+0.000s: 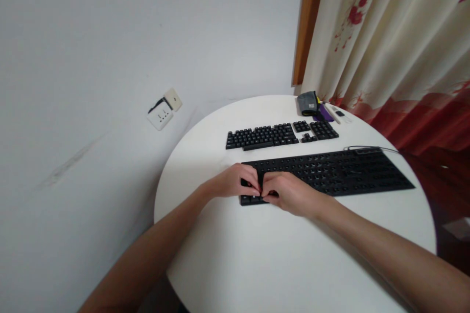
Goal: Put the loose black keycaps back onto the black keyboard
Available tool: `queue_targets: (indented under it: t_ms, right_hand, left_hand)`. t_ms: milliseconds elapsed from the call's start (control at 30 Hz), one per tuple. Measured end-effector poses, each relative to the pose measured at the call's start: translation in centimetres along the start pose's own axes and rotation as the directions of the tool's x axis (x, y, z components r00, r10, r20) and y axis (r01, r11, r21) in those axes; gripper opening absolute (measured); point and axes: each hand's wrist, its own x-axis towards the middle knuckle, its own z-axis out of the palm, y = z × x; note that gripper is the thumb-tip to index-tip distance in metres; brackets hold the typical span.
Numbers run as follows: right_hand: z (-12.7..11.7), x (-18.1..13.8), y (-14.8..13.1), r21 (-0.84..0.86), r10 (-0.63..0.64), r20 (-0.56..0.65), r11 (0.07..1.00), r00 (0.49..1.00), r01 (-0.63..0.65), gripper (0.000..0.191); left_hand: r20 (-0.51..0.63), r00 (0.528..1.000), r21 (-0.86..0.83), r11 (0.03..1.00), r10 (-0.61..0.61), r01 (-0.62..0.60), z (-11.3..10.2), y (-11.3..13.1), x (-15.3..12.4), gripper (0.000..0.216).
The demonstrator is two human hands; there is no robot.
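Observation:
A black keyboard [330, 171] with most of its keycaps off lies across the white round table. Over its near left corner, my left hand [238, 181] has thumb and fingertips pinched together. My right hand [288, 191] meets it there, its fingers also closed in a pinch close to the keyboard's surface. What sits between the fingertips is too small and covered to make out. A few keycaps [249, 199] show in the bottom row beside my left fingertips. Behind the keyboard, loose black keycaps [262, 136] are laid out in keyboard order on the table.
At the table's back right lie a grey folded cloth-like item [307, 103], a purple item [323, 113] and a white stick-shaped object [333, 113]. A thin cable [370, 147] runs off the right edge. Wall sockets [160, 115] are at left, a curtain [389, 49] at right.

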Motion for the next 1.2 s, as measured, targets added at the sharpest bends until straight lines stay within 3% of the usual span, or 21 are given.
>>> queue_targets:
  t_ms: [200, 467, 800, 900, 1000, 1100, 1200]
  right_hand:
    - [-1.4, -0.5, -0.4, -0.167, 0.031, 0.082, 0.986, 0.996, -0.017, 0.023]
    - [-2.1, -0.7, -1.0, -0.259, 0.095, 0.161, 0.965, 0.982, -0.051, 0.035]
    - [-1.4, -0.7, 0.1, -0.133, 0.094, 0.131, 0.988, 0.987, -0.076, 0.039]
    - [-1.1, -0.5, 0.3, -0.096, 0.041, 0.090, 0.995, 0.995, -0.032, 0.038]
    - [-1.0, -0.2, 0.1, -0.098, 0.020, 0.046, 0.995, 0.999, -0.015, 0.035]
    - [-0.9, -0.1, -0.1, -0.105, 0.012, 0.025, 0.994, 1.000, -0.009, 0.033]
    - [-0.9, -0.2, -0.2, -0.114, 0.002, 0.023, 0.994, 1.000, 0.001, 0.033]
  left_hand:
    - [0.047, 0.999, 0.002, 1.000, 0.000, 0.000, -0.2, 0.2, -0.1, 0.015]
    - [0.086, 0.996, 0.057, 0.998, 0.009, -0.014, -0.1, 0.1, 0.0, 0.014]
    - [0.067, 0.998, 0.092, 0.996, 0.006, -0.012, 0.3, 0.1, 0.0, 0.015]
    - [-0.148, 0.989, 0.184, 0.983, 0.018, 0.010, 0.5, -0.8, 0.3, 0.018]
    - [-0.481, 0.876, 0.357, 0.916, 0.011, 0.184, 0.2, -2.8, 0.8, 0.023]
    - [-0.546, 0.838, 0.488, 0.809, -0.010, 0.328, -0.3, -5.2, 1.0, 0.033]
    - [-0.542, 0.839, 0.545, 0.740, -0.047, 0.393, -0.9, -6.7, 1.0, 0.040]
